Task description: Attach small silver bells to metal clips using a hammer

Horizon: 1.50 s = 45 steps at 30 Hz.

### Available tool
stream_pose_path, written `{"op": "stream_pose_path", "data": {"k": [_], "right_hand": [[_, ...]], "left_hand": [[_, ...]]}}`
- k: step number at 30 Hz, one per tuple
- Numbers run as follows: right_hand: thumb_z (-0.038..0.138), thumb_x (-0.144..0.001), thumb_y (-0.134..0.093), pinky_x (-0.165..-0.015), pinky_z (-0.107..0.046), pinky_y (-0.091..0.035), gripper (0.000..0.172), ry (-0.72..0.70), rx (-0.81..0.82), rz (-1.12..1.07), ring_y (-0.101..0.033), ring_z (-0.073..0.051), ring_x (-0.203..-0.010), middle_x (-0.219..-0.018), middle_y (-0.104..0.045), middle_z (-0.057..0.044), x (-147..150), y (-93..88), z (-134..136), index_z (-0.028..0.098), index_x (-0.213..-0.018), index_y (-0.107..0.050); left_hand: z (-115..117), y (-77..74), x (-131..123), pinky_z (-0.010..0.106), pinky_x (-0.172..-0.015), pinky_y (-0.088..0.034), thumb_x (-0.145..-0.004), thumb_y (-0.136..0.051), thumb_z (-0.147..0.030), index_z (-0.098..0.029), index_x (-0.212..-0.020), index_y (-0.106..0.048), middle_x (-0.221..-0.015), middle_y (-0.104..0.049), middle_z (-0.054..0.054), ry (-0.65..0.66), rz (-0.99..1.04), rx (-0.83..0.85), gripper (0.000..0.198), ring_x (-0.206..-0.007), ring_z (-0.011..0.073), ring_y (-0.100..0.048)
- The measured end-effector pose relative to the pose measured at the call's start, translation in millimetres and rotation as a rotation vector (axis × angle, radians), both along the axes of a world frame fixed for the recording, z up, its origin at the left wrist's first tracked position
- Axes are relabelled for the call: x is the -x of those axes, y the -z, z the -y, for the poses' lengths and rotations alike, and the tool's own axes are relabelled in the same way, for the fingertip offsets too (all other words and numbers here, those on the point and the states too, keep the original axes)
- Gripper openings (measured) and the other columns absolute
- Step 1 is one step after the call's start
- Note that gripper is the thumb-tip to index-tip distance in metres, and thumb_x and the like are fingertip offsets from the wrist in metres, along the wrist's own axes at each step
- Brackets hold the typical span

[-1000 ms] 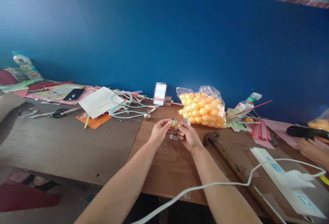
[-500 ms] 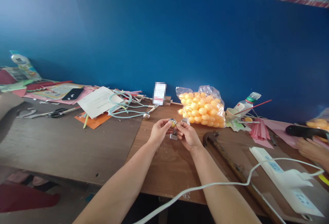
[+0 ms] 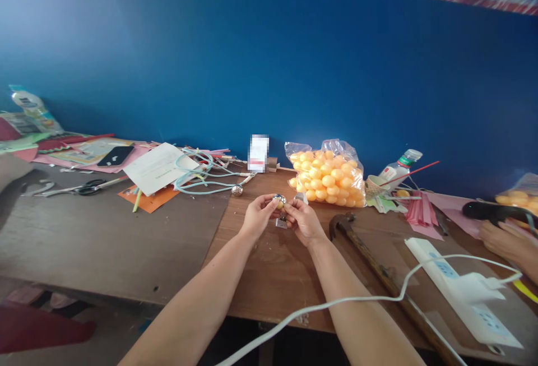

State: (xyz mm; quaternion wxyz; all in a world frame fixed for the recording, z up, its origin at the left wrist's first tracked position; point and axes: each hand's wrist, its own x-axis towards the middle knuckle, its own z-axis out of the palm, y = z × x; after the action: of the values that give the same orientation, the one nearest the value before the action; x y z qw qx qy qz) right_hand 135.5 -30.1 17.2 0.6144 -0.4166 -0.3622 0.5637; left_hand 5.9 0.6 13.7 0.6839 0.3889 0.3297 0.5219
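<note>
Between my hands is a small ball, silvery and studded on top with a yellow part showing below. My left hand is closed on it from the left, thumb and fingers pinching. My right hand has its fingertips pressed together against the ball's right side; anything small between them is hidden. Just under the hands, partly covered, a small white box sits on the brown table. A second silvery ball lies on the table to the left, near a light-blue cord.
Behind my hands stands a clear bag of orange balls. On the right lie a hammer and a white power strip, whose cable crosses over my right forearm. Left are scissors and papers. Another person's hand holds a black tool.
The whole view has shifted slightly, so things sit a little further left. Both hands stay at the ball, with only a slight change in finger position.
</note>
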Motion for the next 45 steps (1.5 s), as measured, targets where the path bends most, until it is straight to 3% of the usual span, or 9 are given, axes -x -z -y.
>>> {"op": "stream_pose_path", "data": {"k": [9, 24, 30, 37, 42, 45], "right_hand": [[0.038, -0.065, -0.079, -0.041, -0.015, -0.037, 0.031, -0.03, 0.002, -0.084, -0.039, -0.004, -0.047, -0.069, -0.061, 0.002, -2, -0.6, 1, 0.017, -0.076, -0.059], [0.042, -0.064, -0.077, -0.034, -0.017, -0.035, 0.036, 0.031, -0.021, 0.138, -0.039, -0.005, -0.042, -0.057, -0.056, 0.006, 0, 3.5, -2, 0.018, -0.074, -0.051], [0.043, -0.071, -0.072, -0.032, -0.015, -0.025, 0.033, 0.051, -0.127, 0.151, -0.034, -0.003, -0.037, -0.057, -0.056, 0.006, -2, 1.6, -1, 0.019, -0.075, -0.05], [0.044, -0.075, -0.07, -0.034, -0.016, -0.023, 0.032, 0.371, -0.296, 0.158, -0.035, -0.003, -0.038, -0.059, -0.053, 0.006, -17, -22.9, 4, 0.019, -0.071, -0.049], [0.049, -0.076, -0.065, -0.038, -0.019, -0.03, 0.033, 0.357, -0.285, 0.496, -0.041, -0.007, -0.042, -0.062, -0.058, 0.002, -38, -45.3, 25, 0.019, -0.074, -0.053], [0.052, -0.079, -0.06, -0.049, -0.024, -0.041, 0.033, 0.388, -0.202, 0.88, -0.052, -0.012, -0.051, -0.066, -0.063, -0.001, -67, -41.4, 48, 0.02, -0.075, -0.056]], "left_hand": [[-4, 6.7, 0, 0.021, -0.062, -0.054, -0.08, -0.067, -0.023, -0.008, -0.094, -0.064, -0.074, -0.069, 0.009, 0.092, 0.179, 0.142, 0.021, -0.059, 0.0105, -0.064], [2, 0.9, 0, 0.023, -0.062, -0.054, -0.078, -0.068, -0.019, -0.008, -0.094, -0.066, -0.076, -0.07, 0.009, 0.057, 0.063, 0.099, 0.02, -0.059, 0.0125, -0.065], [-1, 0.4, -1, 0.022, -0.062, -0.054, -0.083, -0.062, -0.018, -0.008, -0.092, -0.064, -0.077, -0.069, 0.009, 0.1, 0.172, 0.16, 0.014, -0.061, 0.0114, -0.065], [-6, 1.7, 1, 0.02, -0.059, -0.054, -0.086, -0.06, -0.034, -0.006, -0.089, -0.063, -0.078, -0.067, 0.011, 0.176, 0.238, 0.253, 0.028, -0.059, 0.0101, -0.063], [-5, 5.0, 3, 0.015, -0.056, -0.052, -0.074, -0.073, -0.02, -0.01, -0.084, -0.064, -0.079, -0.068, 0.007, 0.179, 0.259, 0.193, 0.016, -0.058, 0.0071, -0.061], [-7, 6.8, 4, 0.014, -0.057, -0.052, -0.075, -0.071, -0.018, -0.009, -0.083, -0.065, -0.082, -0.069, 0.009, 0.176, 0.232, 0.171, 0.013, -0.059, 0.007, -0.062]]}}
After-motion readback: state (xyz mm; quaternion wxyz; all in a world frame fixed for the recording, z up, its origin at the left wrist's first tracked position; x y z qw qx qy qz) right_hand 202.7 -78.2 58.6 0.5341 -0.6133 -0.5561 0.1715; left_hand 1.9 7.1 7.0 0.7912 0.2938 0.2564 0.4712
